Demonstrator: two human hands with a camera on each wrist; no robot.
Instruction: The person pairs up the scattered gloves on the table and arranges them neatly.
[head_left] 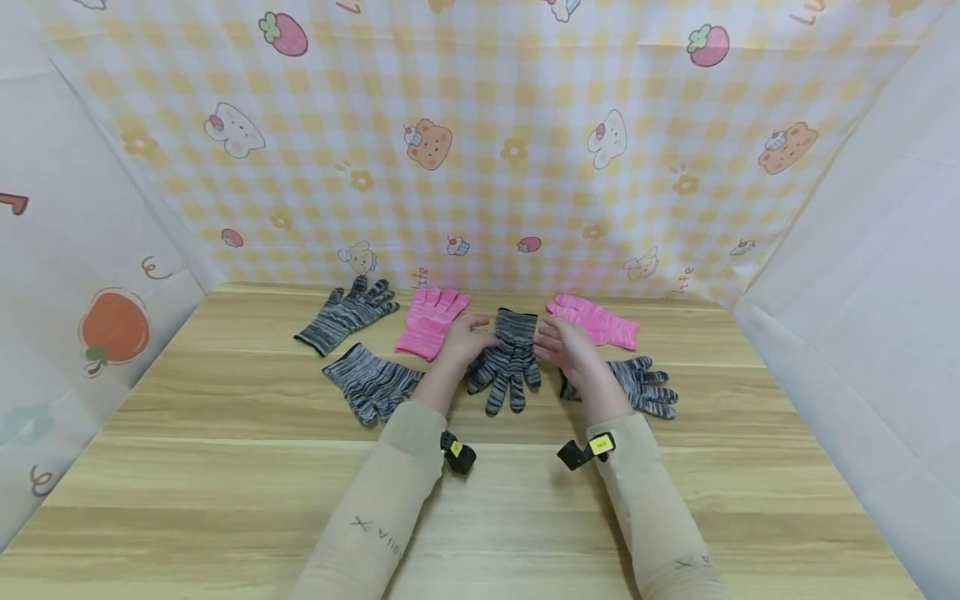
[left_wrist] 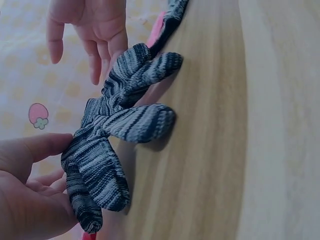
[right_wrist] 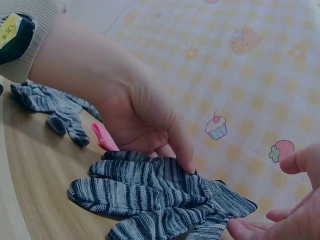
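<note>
A grey-and-black striped knit glove (head_left: 516,354) lies in the middle of the table, cuff toward the back cloth and fingers toward me. My left hand (head_left: 465,337) is at its left edge, a digit touching the knit; in the left wrist view, part of that hand (left_wrist: 35,195) is hidden behind the glove. On the other side, my right hand (head_left: 566,346) is held with fingers extended toward the cuff. In the right wrist view, the right hand's fingertips (right_wrist: 237,229) are beside the cuff; whether they touch it is unclear.
Left of the hands lie two striped gloves (head_left: 348,312) and a pink glove (head_left: 429,323). To the right are another pink glove (head_left: 596,321) and a striped glove (head_left: 648,387), partly covered by my right wrist. A yellow-checked cloth (head_left: 495,200) stands behind the wooden table (head_left: 517,533).
</note>
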